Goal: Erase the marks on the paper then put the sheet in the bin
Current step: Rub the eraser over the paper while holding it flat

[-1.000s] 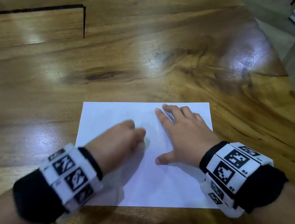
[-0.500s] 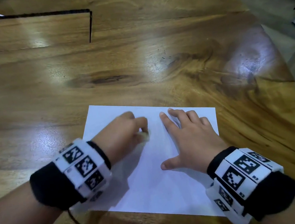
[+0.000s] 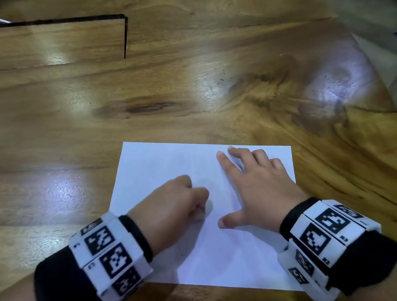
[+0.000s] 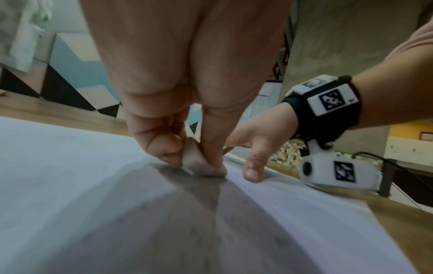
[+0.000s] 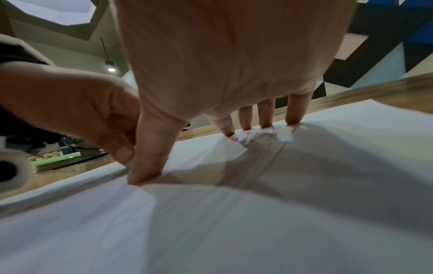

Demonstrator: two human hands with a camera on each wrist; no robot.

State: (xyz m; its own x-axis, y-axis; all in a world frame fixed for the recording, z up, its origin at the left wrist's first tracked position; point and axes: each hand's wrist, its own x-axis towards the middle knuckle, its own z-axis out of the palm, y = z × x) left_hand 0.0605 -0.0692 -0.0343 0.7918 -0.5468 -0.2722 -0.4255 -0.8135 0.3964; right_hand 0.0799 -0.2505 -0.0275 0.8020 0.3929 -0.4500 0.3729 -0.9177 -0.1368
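Wooden table point(image 3: 183, 88) — left hand point(image 3: 171, 202) pinching eraser point(image 4: 201, 163), right hand point(image 3: 258, 187) flat on paper point(image 3: 156, 166)

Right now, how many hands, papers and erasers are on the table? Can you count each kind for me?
Hands: 2, the left hand and the right hand
Paper: 1, the white sheet
Erasers: 1, the eraser pinched in the left hand
Total: 4
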